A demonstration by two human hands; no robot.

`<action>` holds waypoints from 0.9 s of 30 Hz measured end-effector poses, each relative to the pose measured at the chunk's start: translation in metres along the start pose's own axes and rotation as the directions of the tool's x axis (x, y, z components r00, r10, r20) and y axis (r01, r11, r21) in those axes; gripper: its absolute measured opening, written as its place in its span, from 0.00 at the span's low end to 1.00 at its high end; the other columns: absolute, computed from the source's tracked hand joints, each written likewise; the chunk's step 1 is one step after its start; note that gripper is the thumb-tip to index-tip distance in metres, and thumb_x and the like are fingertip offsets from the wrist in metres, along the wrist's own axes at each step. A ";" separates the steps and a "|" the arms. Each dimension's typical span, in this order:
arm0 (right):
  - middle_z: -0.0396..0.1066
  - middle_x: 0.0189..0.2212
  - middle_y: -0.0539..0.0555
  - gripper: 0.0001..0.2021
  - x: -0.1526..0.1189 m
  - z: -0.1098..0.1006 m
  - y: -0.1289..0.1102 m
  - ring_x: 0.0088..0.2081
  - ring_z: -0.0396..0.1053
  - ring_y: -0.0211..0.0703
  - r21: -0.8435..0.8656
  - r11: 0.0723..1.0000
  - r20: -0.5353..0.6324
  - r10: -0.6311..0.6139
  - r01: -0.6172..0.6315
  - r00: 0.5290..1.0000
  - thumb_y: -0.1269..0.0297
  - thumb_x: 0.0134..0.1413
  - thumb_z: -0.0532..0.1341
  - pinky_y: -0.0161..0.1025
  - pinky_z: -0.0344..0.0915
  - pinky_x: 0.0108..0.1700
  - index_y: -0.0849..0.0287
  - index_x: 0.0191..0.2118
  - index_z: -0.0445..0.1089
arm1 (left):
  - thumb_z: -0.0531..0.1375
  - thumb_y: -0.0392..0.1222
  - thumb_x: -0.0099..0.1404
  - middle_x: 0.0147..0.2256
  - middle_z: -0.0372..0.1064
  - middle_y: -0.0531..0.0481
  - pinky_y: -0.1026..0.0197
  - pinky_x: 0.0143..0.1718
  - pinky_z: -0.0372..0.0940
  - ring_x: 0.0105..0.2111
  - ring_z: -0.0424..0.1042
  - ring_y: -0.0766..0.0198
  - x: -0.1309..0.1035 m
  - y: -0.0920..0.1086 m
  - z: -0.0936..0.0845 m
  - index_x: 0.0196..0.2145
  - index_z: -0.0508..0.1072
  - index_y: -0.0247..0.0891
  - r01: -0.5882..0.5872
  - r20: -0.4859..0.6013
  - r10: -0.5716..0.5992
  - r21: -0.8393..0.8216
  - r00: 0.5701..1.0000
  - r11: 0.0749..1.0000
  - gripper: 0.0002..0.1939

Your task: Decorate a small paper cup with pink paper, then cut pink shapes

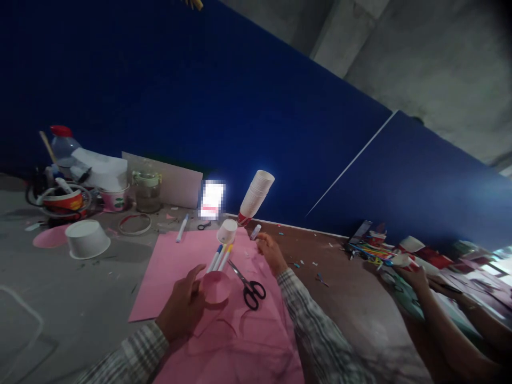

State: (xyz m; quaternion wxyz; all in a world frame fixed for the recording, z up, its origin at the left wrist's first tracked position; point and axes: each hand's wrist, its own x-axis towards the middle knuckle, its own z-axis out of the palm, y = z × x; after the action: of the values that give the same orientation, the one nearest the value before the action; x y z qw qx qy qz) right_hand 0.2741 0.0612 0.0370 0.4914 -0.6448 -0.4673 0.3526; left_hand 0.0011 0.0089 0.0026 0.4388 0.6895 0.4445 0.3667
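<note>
My left hand (184,304) is curled at the left edge of a round pink paper piece (216,289), its fingers against the rim. My right hand (272,253) reaches forward with fingers apart, the tips at a small white glue stick (256,231); whether they touch it I cannot tell. Black-handled scissors (252,293) lie between my hands on pink paper sheets (160,282). Markers (218,258) with blue and yellow ends lie just beyond the round piece. An upturned white paper cup (227,232) stands behind them.
A tilted stack of paper cups (256,197) stands near the blue partition (240,106), beside a bright, pixelated screen (212,200). At left are a white tub (87,239), a glass jar (146,192) and a pen-filled container (64,200). Another person's hands (416,277) work at right.
</note>
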 end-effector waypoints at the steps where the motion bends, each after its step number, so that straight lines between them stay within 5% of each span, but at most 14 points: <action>1: 0.69 0.28 0.50 0.22 -0.017 0.005 -0.004 0.30 0.70 0.41 0.051 0.998 0.066 0.024 -0.028 0.998 0.48 0.54 0.60 0.41 0.69 0.36 0.61 0.45 0.71 | 0.52 0.42 0.57 0.22 0.68 0.56 0.62 0.26 0.59 0.22 0.65 0.63 0.000 0.005 0.000 0.58 0.59 0.31 0.028 0.032 -0.027 -0.046 0.999 0.999 0.31; 3: 0.71 0.30 0.53 0.25 -0.048 0.018 -0.010 0.30 0.72 0.41 0.169 0.979 0.213 0.080 -0.118 0.974 0.42 0.54 0.58 0.41 0.71 0.35 0.61 0.43 0.71 | 0.53 0.42 0.57 0.26 0.72 0.53 0.62 0.29 0.61 0.26 0.69 0.62 -0.001 0.016 -0.001 0.59 0.56 0.31 0.110 0.058 -0.102 -0.154 0.993 0.982 0.33; 6: 0.72 0.36 0.54 0.25 -0.082 0.037 -0.020 0.31 0.73 0.40 0.422 0.756 0.561 0.215 -0.500 0.799 0.44 0.52 0.64 0.41 0.72 0.36 0.59 0.47 0.69 | 0.54 0.41 0.57 0.27 0.73 0.53 0.62 0.28 0.61 0.26 0.69 0.63 -0.003 0.031 -0.004 0.60 0.55 0.31 0.159 0.088 -0.145 -0.179 0.986 0.971 0.33; 11: 0.76 0.39 0.57 0.25 -0.097 0.055 -0.023 0.35 0.75 0.46 0.433 0.532 0.757 0.225 -0.728 0.614 0.43 0.61 0.55 0.44 0.74 0.33 0.59 0.52 0.66 | 0.55 0.39 0.57 0.21 0.67 0.58 0.64 0.26 0.58 0.24 0.67 0.64 0.003 0.040 -0.005 0.58 0.60 0.34 0.070 0.131 -0.059 -0.075 0.990 0.995 0.30; 15: 0.77 0.35 0.57 0.20 -0.094 0.052 -0.015 0.32 0.75 0.44 0.434 0.467 0.775 0.243 -0.770 0.584 0.49 0.65 0.54 0.41 0.74 0.32 0.62 0.50 0.67 | 0.55 0.39 0.57 0.18 0.58 0.63 0.64 0.25 0.54 0.20 0.60 0.66 0.011 0.041 -0.001 0.56 0.62 0.34 0.042 0.196 -0.050 0.044 0.979 0.998 0.28; 18: 0.76 0.34 0.60 0.26 -0.093 0.044 -0.013 0.30 0.75 0.45 0.440 0.426 0.803 0.207 -0.791 0.559 0.45 0.65 0.51 0.42 0.73 0.30 0.64 0.51 0.66 | 0.54 0.40 0.58 0.18 0.57 0.64 0.64 0.26 0.55 0.20 0.61 0.66 0.017 0.042 0.005 0.59 0.60 0.33 0.093 0.237 -0.097 0.027 0.967 0.995 0.30; 23: 0.75 0.34 0.58 0.28 -0.095 0.036 -0.015 0.30 0.75 0.45 0.540 0.425 0.754 0.141 -0.727 0.642 0.42 0.59 0.57 0.41 0.72 0.28 0.62 0.53 0.65 | 0.54 0.39 0.57 0.18 0.55 0.64 0.63 0.27 0.56 0.21 0.61 0.65 0.028 0.042 0.013 0.58 0.61 0.35 0.102 0.245 -0.114 0.063 0.963 0.993 0.30; 27: 0.74 0.31 0.56 0.25 -0.093 0.039 -0.009 0.29 0.75 0.46 0.547 0.416 0.754 0.133 -0.727 0.643 0.47 0.56 0.62 0.43 0.73 0.29 0.61 0.50 0.65 | 0.55 0.38 0.56 0.18 0.57 0.64 0.63 0.26 0.55 0.21 0.59 0.66 0.037 0.047 0.017 0.58 0.61 0.34 0.116 0.295 -0.129 0.061 0.947 0.991 0.31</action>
State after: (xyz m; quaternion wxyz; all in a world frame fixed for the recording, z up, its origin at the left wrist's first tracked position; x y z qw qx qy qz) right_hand 0.2070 -0.0151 0.0349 0.4353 -0.2900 -0.1792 0.8332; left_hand 0.0425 0.0282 0.0445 0.5079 0.7171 0.4229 0.2211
